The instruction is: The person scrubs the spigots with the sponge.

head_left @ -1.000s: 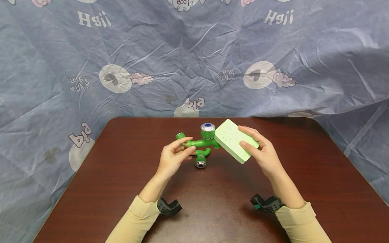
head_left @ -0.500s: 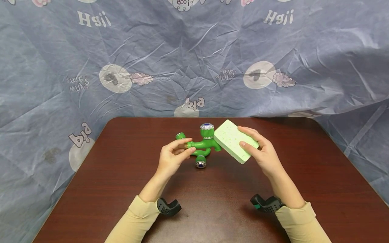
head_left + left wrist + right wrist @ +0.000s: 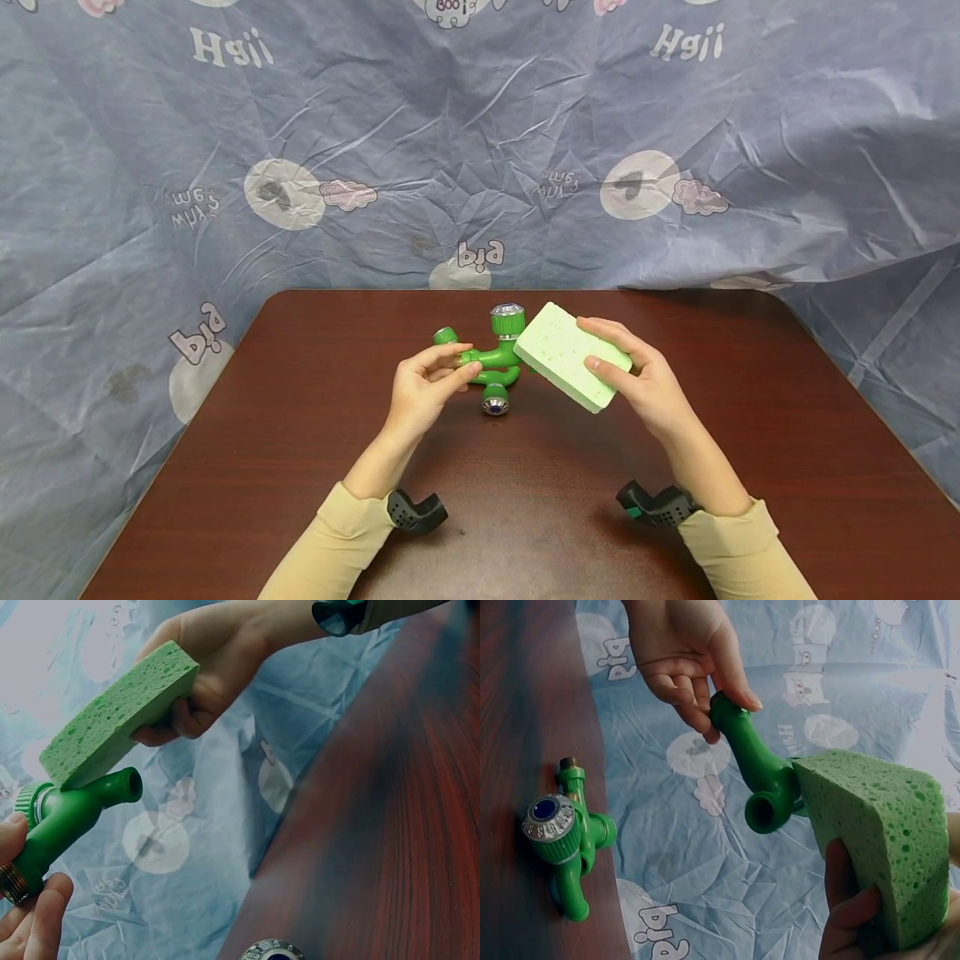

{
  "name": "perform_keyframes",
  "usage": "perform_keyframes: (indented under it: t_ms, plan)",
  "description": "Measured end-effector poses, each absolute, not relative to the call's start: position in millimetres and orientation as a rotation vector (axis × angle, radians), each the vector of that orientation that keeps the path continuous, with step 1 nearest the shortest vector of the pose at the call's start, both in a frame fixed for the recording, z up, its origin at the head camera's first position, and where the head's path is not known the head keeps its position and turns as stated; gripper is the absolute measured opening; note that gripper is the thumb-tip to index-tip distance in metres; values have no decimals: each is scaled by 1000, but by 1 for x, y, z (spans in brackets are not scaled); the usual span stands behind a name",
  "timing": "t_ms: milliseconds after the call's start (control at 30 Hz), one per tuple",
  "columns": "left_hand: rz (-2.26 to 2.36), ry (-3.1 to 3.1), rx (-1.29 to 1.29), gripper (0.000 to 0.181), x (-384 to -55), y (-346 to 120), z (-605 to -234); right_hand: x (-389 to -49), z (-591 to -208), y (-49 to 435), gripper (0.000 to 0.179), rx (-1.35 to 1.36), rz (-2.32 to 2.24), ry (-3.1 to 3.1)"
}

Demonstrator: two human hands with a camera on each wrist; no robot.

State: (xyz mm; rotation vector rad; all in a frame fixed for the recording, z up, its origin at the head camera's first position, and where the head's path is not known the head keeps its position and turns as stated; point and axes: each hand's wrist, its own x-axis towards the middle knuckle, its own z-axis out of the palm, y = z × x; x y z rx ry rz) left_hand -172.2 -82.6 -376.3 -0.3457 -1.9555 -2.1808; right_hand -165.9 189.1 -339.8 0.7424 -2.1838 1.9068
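My left hand (image 3: 423,387) pinches a green tap (image 3: 495,358) at its brass threaded end, thumb on one side and fingers on the other. The tap's ribbed green knob with a chrome top points up, and its open spout (image 3: 129,784) shows in the left wrist view. A pale green sponge (image 3: 573,354) is gripped in my right hand (image 3: 637,375), thumb on its upper face. One end of the sponge lies against the tap by the knob and hides the spout in the head view. Both are held above the table.
More green tap parts (image 3: 574,832) with a chrome-and-blue knob lie on the dark red-brown table (image 3: 315,467), beneath the held tap. A green cap (image 3: 445,335) shows just behind the left hand. A printed blue-grey cloth (image 3: 480,150) hangs behind the table's far edge.
The sponge and right hand have shifted left and slightly down, covering more of the tap. The tap first tilted its spout into view, then drew slightly left. The left hand stays nearly in place.
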Motion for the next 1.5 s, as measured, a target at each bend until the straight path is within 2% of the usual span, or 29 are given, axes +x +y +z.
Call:
perform_keyframes:
  t_ms: [833,1233,1500]
  plan:
    - [-2198,-1869,-406,27,-173,-86,-376,-169,-338,202,43,1166,1790,-2335]
    - [-2237,-1851,-396,27,-172,-84,-375,-172,-340,207,41,1038,1914,-2246]
    - [-2132,-1904,-441,28,-169,-81,-376,-166,-339,197,43,1151,1735,-2309]
